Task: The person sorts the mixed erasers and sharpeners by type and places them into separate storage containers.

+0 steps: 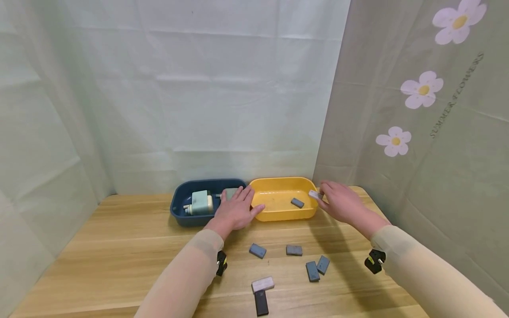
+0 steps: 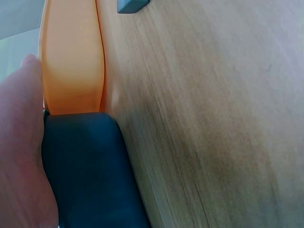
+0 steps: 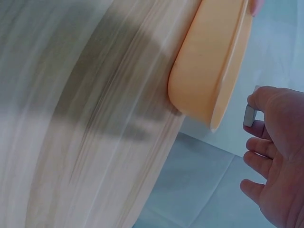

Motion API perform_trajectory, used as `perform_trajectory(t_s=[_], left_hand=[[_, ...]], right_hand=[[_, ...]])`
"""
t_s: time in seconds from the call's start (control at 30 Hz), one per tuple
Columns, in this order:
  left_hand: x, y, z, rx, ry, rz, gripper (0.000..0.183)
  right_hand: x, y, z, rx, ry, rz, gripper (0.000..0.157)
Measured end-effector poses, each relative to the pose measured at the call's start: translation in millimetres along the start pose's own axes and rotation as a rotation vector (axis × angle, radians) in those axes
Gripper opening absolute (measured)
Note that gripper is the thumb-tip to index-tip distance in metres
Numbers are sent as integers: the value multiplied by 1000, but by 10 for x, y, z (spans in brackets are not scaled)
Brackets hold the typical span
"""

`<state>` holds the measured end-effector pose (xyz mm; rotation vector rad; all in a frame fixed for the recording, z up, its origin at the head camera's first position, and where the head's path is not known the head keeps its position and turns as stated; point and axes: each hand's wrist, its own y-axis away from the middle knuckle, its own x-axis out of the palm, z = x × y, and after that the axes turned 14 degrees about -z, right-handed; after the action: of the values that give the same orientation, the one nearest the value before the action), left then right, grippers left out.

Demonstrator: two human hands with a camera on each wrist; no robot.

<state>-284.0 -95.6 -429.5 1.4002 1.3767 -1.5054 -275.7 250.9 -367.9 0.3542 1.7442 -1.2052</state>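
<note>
Right hand's (image 1: 342,203) fingers pinch the pale block (image 1: 314,194) by the yellow tray's (image 1: 284,215) right rim — left hand (image 1: 236,211) spread, gripping nothing, over the navy tray (image 1: 188,222). I'd clear the rim, lower, then release — gently.

Both forearms were covered by long, plain, pale cream sleeves. The left sleeve (image 1: 179,276) and right sleeve (image 1: 433,274) matched in colour; each had a greyer band near its wrist end. Left hand (image 1: 235,210) and right hand (image 1: 341,202) were bare. A small black device was worn at each wrist: the left device (image 1: 221,263) carried a yellow accent; the right device (image 1: 374,261), angular in outline, showed a yellow-green strip and a small silvery part. Finer device details were too small to read.
</note>
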Motion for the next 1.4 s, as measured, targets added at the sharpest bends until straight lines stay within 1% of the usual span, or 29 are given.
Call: perform_trajectory(t_s=[0.2,0.43,0.87,1.07,1.4], left_hand=[[-6,-8,-9,-10,5,-1,92],[-31,-2,-7,-6,11,-8,91],[0,-5,12,-6,25,-6,90],[27,-5,19,-2,27,-9,91],[0,-2,4,2,17,-4,92]], right_hand=[[30,-100,49,29,12,23,18],[77,-181,77,62,-1,49,19],[156,-264,71,85,-7,40,18],[183,-285,70,120,-5,68,20],[226,-356,27,166,-13,93,20]])
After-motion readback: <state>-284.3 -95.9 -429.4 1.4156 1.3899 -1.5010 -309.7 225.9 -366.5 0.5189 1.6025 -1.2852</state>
